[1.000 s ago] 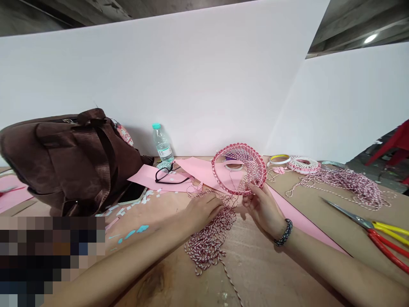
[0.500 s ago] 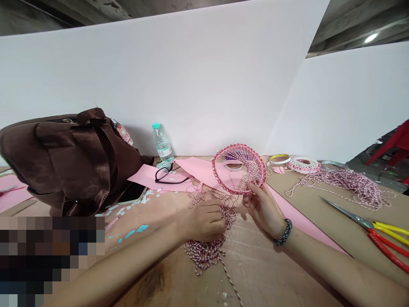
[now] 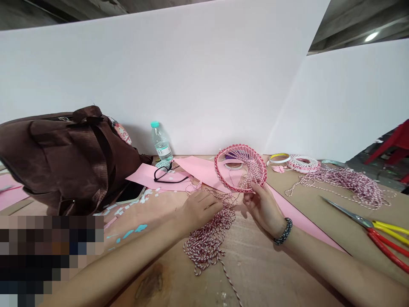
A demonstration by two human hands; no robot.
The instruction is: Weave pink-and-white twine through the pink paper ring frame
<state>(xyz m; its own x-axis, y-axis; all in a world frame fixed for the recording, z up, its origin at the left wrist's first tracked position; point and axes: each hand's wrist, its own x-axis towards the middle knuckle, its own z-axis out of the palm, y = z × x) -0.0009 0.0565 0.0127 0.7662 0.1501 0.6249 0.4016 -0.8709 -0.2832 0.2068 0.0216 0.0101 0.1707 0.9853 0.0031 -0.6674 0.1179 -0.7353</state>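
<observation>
"Cord (image 3: 230, 283) trails toward the near edge of the surface (image 3: 258, 277). What lies just beyond?"

"A tangled red-and-white heap (image 3: 204, 251). The left hand (image 3: 198, 209) is over its far end, fingers curled together; I can't tell whether they pinch a strand."

"And the right hand (image 3: 263, 209)?"

"Clamped on the lower right rim of the hoop (image 3: 216, 171), which is tilted up above the surface, thumb on the near side."

"How far along does the hoop look?"

"Partly done, I'd judge. Pink wrapping goes round the rim, and netting (image 3: 254, 167) crowds the right part. The left part is open, so that looks unfinished."

"Anything beside it?"

"Scissors (image 3: 364, 220) near the right edge, apart from both hands. Farther off, pink paper (image 3: 200, 166) and black glasses (image 3: 175, 182)."

"At the far edge?"

"A bottle (image 3: 163, 149) stands left of centre; right of centre, a netted ring (image 3: 294, 166) lies just beside a tape roll (image 3: 279, 161)."
</observation>
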